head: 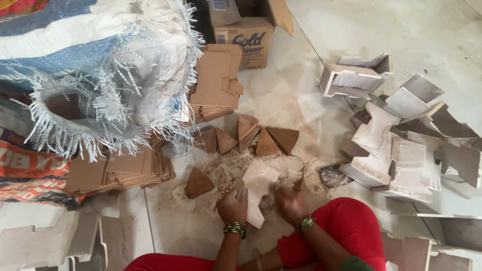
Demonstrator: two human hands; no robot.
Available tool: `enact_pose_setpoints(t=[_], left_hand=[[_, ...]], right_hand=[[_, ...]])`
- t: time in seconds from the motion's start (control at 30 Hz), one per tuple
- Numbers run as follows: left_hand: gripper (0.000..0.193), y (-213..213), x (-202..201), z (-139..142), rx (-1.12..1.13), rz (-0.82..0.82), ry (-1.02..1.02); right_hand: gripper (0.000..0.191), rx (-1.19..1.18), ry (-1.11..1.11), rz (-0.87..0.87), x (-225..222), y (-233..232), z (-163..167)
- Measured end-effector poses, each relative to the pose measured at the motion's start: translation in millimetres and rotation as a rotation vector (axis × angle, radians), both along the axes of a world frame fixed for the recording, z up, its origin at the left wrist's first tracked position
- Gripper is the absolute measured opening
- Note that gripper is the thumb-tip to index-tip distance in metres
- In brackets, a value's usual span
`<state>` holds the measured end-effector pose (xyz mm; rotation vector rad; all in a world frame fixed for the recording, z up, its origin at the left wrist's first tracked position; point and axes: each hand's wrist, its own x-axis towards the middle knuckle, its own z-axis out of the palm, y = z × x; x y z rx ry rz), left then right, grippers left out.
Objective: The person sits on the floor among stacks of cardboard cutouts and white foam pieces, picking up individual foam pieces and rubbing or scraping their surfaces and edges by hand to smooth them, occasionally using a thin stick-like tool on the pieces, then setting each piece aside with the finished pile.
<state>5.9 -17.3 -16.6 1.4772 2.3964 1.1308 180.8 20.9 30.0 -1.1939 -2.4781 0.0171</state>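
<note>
The person sits on the pale tiled floor [281,95], red-clothed knees at the bottom edge of the view. Both hands work on one white board piece [257,185], an irregular cut-out shape that lies on the floor just ahead of the knees, in a patch of pale dust and shavings [226,170]. The left hand [232,205] grips the piece's left edge, fingers curled down over it; green and gold bangles [235,229] ring that wrist. The right hand [290,203] holds the piece's right side, fingers bent and pressed together against it; how tightly they pinch cannot be told.

Just beyond the piece, brown triangular board pieces [251,138] lie fanned in a loose row, and one more triangle [198,183] lies apart to the left of the hands. Stacks of brown cut board [120,170] sit further left, under a frayed white woven sack [115,70]. A heap of white notched board shapes [396,135] fills the floor to the right. A cardboard carton [246,35] stands at the top edge.
</note>
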Motion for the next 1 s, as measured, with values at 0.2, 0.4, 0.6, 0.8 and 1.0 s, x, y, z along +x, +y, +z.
enact_pose_setpoints(t=[0.2,0.4,0.6,0.8,1.0], left_hand=[[0.044,0,1,5,-0.035,0.021,-0.002],[0.043,0,2,7,0.015,0.019,0.005],[0.043,1,0,9,-0.005,0.011,0.037],[0.046,1,-1,10,-0.015,-0.001,0.019],[0.035,2,-1,9,0.014,-0.003,0.069]], right_hand=[[0.046,0.153,0.053,-0.037,-3,6,6],[0.04,-0.141,-0.098,-0.094,-3,7,11],[0.035,0.02,0.141,0.052,-4,7,7],[0.035,-0.094,0.181,-0.13,-2,10,1],[0.039,0.12,0.08,0.061,-1,7,5]])
